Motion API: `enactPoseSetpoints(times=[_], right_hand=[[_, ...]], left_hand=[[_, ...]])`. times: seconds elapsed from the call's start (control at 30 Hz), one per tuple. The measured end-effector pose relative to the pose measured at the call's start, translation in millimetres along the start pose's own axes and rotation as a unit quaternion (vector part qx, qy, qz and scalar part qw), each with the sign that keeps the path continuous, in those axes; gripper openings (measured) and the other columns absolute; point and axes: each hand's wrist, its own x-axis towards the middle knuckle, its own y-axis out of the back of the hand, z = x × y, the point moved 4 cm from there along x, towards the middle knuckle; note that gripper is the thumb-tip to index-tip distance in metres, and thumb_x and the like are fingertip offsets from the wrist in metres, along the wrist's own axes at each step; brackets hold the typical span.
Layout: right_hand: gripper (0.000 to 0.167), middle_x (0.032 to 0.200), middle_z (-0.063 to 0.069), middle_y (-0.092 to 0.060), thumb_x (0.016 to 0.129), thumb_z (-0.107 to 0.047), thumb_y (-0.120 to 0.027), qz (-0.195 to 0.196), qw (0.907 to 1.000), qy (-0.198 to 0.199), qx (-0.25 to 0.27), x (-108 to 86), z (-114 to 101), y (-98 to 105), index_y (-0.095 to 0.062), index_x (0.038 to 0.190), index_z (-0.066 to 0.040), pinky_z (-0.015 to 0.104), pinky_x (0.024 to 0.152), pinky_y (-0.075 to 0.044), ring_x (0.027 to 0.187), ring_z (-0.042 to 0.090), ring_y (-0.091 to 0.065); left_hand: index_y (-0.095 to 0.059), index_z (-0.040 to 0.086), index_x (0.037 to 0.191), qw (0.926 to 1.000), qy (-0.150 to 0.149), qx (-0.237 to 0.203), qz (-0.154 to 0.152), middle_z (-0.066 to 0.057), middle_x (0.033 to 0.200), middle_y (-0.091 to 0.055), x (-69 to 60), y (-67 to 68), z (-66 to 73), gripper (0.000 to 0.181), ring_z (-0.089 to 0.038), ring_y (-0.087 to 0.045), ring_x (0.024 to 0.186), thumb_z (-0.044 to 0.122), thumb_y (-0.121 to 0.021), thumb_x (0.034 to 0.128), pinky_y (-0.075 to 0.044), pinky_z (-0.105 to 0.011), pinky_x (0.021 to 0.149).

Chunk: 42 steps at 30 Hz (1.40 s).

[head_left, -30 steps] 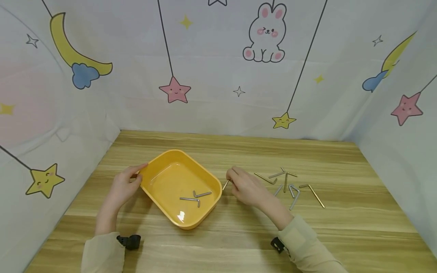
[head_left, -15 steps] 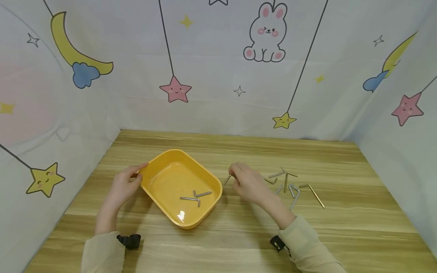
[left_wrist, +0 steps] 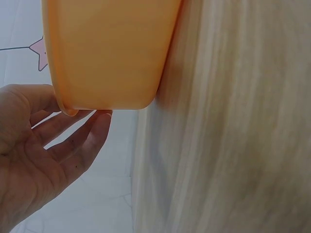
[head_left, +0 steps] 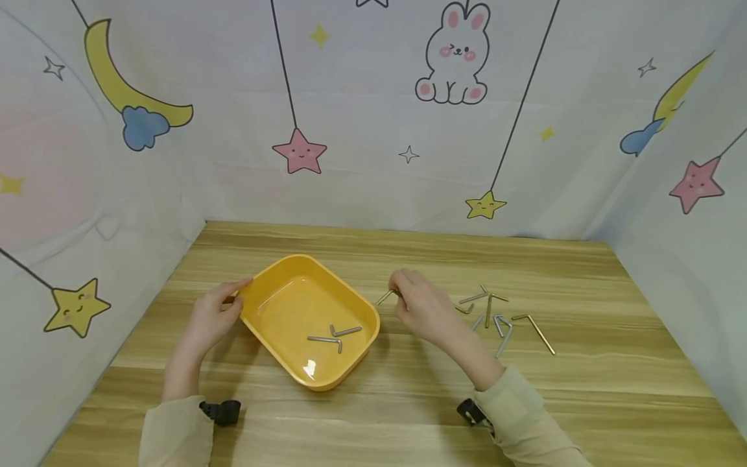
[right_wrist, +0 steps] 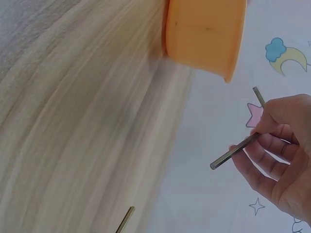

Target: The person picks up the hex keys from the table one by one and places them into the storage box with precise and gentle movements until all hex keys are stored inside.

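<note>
Lying in the tub (head_left: 286, 306) are two hex keys (head_left: 324, 340).

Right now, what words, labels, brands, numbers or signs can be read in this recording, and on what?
None can be read.
Backdrop: drawings only.
Yellow container: no readable print.
L-shaped metal keys, black wrist straps: too small to tell whether marked.

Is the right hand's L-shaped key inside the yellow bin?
No, the right wrist view shows the right hand pinching the L-shaped key apart from the yellow bin.
</note>
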Motion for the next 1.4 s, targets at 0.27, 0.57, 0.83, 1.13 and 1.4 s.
enactPoseSetpoints(times=[0.27, 0.57, 0.83, 1.13, 1.4], right_hand=[[0.022, 0.084, -0.002, -0.055, 0.078, 0.004, -0.060, 0.010, 0.9998, 0.000, 0.016, 4.6, -12, 9, -0.054, 0.092, -0.012, 0.022, 0.058, -0.039, 0.077, 0.012, -0.046], [0.022, 0.087, -0.002, -0.054, 0.079, 0.003, -0.062, 0.019, 0.9993, 0.020, 0.024, 9.2, -28, 12, -0.055, 0.095, -0.011, 0.022, 0.065, -0.043, 0.081, 0.011, -0.047], [0.022, 0.089, -0.001, -0.057, 0.079, 0.003, -0.064, 0.024, 0.9985, 0.043, 0.022, 14.5, -46, 8, -0.056, 0.095, -0.011, 0.020, 0.062, -0.045, 0.081, 0.012, -0.049], [0.024, 0.091, -0.001, -0.059, 0.078, 0.003, -0.064, 0.032, 0.9968, 0.072, 0.018, 17.1, -60, -1, -0.057, 0.097, -0.010, 0.018, 0.059, -0.046, 0.078, 0.011, -0.052], [0.023, 0.095, -0.001, -0.059, 0.080, 0.000, -0.063, 0.009, 0.9970, 0.074, 0.019, 17.8, -70, -11, -0.057, 0.099, -0.011, 0.019, 0.063, -0.049, 0.084, 0.011, -0.054]], left_hand=[[-0.053, -0.002, 0.135, 0.9999, -0.006, 0.005, 0.007, -0.029, 0.135, -0.053, -0.1, 0.1, -0.1, 0.039, -0.047, -0.058, 0.109, 0.002, -0.046, 0.0966, -0.052, -0.056, 0.086], [-0.053, -0.003, 0.134, 0.9998, -0.011, 0.010, 0.012, -0.029, 0.134, -0.053, 0.7, 0.2, -0.1, 0.039, -0.048, -0.058, 0.108, 0.002, -0.047, 0.0962, -0.053, -0.056, 0.084], [-0.053, -0.002, 0.134, 0.9999, -0.009, 0.007, 0.011, -0.029, 0.134, -0.054, -0.4, 0.7, 1.1, 0.039, -0.048, -0.058, 0.109, 0.002, -0.046, 0.0966, -0.053, -0.056, 0.084], [-0.053, -0.002, 0.134, 0.9999, -0.009, 0.007, 0.010, -0.029, 0.134, -0.053, 1.0, -0.3, -1.7, 0.038, -0.047, -0.058, 0.109, 0.003, -0.047, 0.0968, -0.053, -0.054, 0.084], [-0.053, -0.002, 0.134, 0.9998, -0.011, 0.008, 0.011, -0.029, 0.134, -0.053, 0.7, -0.4, -2.4, 0.038, -0.047, -0.057, 0.111, 0.001, -0.047, 0.0965, -0.052, -0.056, 0.086]])
